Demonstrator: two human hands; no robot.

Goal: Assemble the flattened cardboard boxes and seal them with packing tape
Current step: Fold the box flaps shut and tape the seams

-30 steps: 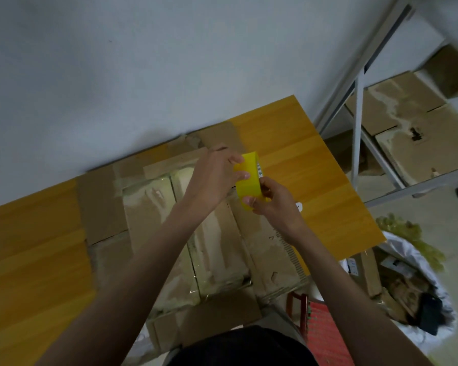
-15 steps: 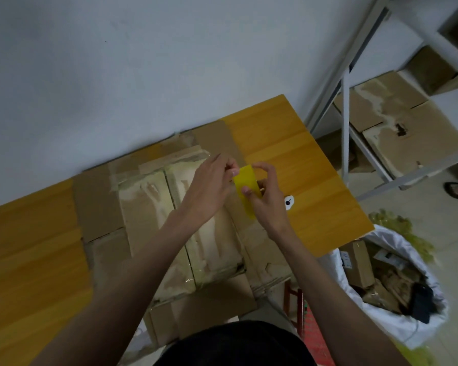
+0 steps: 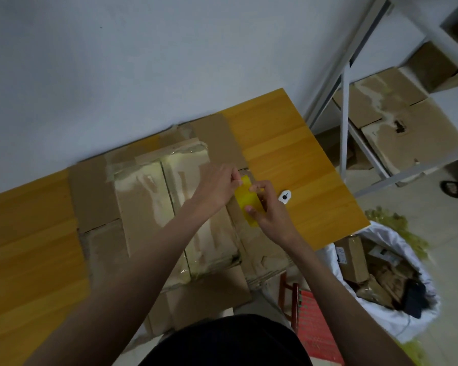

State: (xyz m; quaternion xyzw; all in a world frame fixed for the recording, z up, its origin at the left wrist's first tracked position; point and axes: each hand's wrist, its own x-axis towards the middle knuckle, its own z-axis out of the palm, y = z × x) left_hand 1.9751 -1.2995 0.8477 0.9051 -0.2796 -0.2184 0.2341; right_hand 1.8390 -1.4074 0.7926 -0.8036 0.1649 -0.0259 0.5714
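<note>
Presently: yellow flat-sided packing-tape roll (image 3: 246, 200) pinched by right hand (image 3: 271, 212) over flattened brown cardboard boxes (image 3: 169, 207) on orange wooden desk (image 3: 288, 143), left hand (image 3: 217, 188) fingers picking its upper edge; risk: tape end tearing or re-sticking if peeled askew.

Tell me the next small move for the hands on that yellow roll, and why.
Probably peel the tape's free end loose. The right hand grips the yellow tape roll above the flattened cardboard, and the left hand pinches at the roll's upper edge, as if picking for the end. No strip is pulled out yet.
</note>
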